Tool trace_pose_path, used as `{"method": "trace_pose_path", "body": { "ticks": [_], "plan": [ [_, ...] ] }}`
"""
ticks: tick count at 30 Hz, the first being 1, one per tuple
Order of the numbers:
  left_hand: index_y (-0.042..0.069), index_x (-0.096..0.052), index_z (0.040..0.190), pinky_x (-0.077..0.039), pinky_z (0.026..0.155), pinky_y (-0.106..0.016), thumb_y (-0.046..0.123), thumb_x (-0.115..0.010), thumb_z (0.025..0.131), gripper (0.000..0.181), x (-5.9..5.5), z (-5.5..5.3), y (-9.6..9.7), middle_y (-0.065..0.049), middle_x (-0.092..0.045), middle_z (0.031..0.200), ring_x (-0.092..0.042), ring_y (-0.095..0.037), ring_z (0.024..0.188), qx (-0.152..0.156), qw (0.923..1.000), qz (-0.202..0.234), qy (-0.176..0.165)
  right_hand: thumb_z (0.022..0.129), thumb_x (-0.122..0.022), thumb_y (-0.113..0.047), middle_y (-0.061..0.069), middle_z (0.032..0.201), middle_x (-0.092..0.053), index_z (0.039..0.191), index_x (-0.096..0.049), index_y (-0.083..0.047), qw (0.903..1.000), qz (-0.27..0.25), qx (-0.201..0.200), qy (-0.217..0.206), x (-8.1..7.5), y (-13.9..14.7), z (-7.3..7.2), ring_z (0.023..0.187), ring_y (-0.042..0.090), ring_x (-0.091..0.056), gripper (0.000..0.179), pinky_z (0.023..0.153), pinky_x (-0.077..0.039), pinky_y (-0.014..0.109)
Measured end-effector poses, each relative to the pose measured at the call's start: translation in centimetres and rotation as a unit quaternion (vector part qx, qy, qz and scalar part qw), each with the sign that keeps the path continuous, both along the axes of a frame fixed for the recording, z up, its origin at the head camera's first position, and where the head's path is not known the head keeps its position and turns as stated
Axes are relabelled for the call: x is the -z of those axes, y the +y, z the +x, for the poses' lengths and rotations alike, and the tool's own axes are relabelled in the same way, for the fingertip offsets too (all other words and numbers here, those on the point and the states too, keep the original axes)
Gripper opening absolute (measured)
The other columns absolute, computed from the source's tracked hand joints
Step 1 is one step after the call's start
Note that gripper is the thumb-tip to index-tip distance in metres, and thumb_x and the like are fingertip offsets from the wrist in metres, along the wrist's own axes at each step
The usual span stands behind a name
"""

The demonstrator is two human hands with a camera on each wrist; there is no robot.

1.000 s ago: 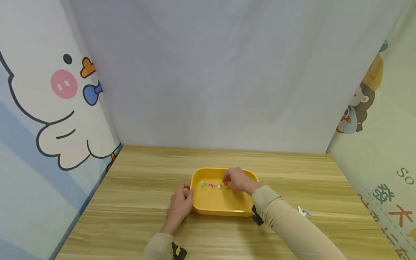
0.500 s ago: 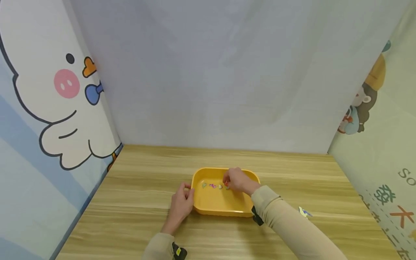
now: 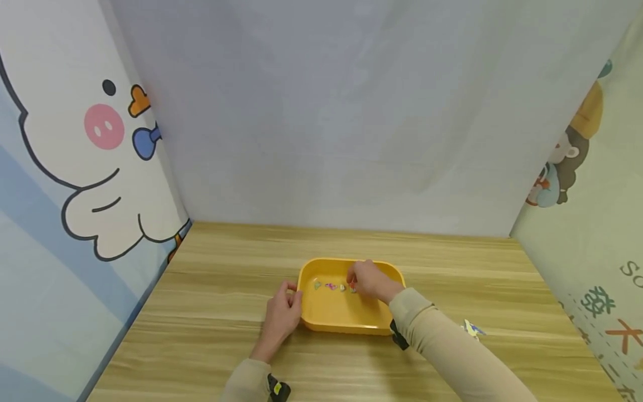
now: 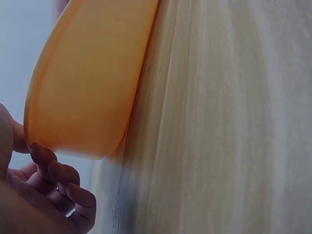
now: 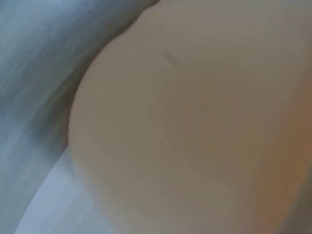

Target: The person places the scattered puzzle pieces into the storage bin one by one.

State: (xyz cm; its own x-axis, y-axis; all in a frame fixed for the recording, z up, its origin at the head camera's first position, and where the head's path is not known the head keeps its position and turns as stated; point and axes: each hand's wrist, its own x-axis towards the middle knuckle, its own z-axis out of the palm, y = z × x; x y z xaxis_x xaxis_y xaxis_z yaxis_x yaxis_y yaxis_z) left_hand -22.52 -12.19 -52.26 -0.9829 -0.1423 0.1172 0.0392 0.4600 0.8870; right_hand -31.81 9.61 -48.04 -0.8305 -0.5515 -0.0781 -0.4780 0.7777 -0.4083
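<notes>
A yellow tray [image 3: 324,312] stands on the wooden table in the head view. My left hand [image 3: 281,315] grips its left end, and in the left wrist view the fingers [image 4: 66,174] curl beside the tray's end wall. Inside, a pale green piece [image 3: 317,285], a pink-purple piece [image 3: 330,286] and a whitish piece [image 3: 342,288] lie in a row. At the right end of this row my right hand [image 3: 369,279] reaches down and pinches a small red piece [image 3: 353,284]. My own skin fills most of the right wrist view, hiding the fingertips there.
A few small white, yellow and blue pieces [image 3: 472,329] lie on the table [image 3: 201,335] right of the tray, beside my right sleeve [image 3: 447,340]. A grey curtain [image 3: 321,139] hangs behind the table, with printed cloths at both sides.
The whole head view shifts slightly. Both hands keep their places at the tray, and the right fingertips stay at the red piece with hardly any movement.
</notes>
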Motion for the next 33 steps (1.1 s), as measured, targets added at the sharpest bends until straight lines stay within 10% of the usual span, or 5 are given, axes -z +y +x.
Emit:
{"method": "trace_pose_path", "body": {
  "ticks": [11, 19, 33],
  "plan": [
    [0.004, -0.054, 0.104, -0.034, 0.043, -0.025, 0.012, -0.055, 0.096, 0.011, 0.1, 0.0, 0.1, 0.003, -0.044, 0.054, -0.041, -0.011, 0.046, 0.005, 0.9999, 0.002, 0.009, 0.079, -0.062, 0.009, -0.003, 0.061, -0.054, 0.066, -0.063, -0.007, 0.9995, -0.003, -0.015, 0.029, 1.0, 0.2, -0.2, 0.062, 0.016, -0.05, 0.02, 0.102, -0.027, 0.053],
    [0.004, -0.054, 0.102, -0.033, 0.043, -0.024, 0.012, -0.055, 0.095, 0.01, 0.1, 0.0, 0.1, 0.004, -0.043, 0.053, -0.041, -0.01, 0.046, 0.003, 0.9999, 0.001, 0.013, 0.076, -0.055, 0.012, -0.006, 0.05, -0.031, 0.056, -0.055, -0.011, 0.9995, 0.008, 0.005, 0.029, 1.1, -0.2, 0.0, 0.051, 0.012, -0.026, 0.031, 0.052, -0.026, 0.027],
    [0.005, -0.054, 0.102, -0.033, 0.043, -0.024, 0.012, -0.055, 0.095, 0.01, 0.1, 0.0, 0.0, 0.004, -0.043, 0.054, -0.04, -0.01, 0.046, 0.002, 0.9999, -0.002, 0.011, 0.074, -0.05, 0.014, -0.009, 0.048, -0.017, 0.049, -0.038, -0.016, 0.998, 0.008, 0.002, 0.062, 1.3, -0.4, 0.3, 0.048, 0.01, -0.019, 0.041, 0.048, -0.018, 0.025]
  ]
}}
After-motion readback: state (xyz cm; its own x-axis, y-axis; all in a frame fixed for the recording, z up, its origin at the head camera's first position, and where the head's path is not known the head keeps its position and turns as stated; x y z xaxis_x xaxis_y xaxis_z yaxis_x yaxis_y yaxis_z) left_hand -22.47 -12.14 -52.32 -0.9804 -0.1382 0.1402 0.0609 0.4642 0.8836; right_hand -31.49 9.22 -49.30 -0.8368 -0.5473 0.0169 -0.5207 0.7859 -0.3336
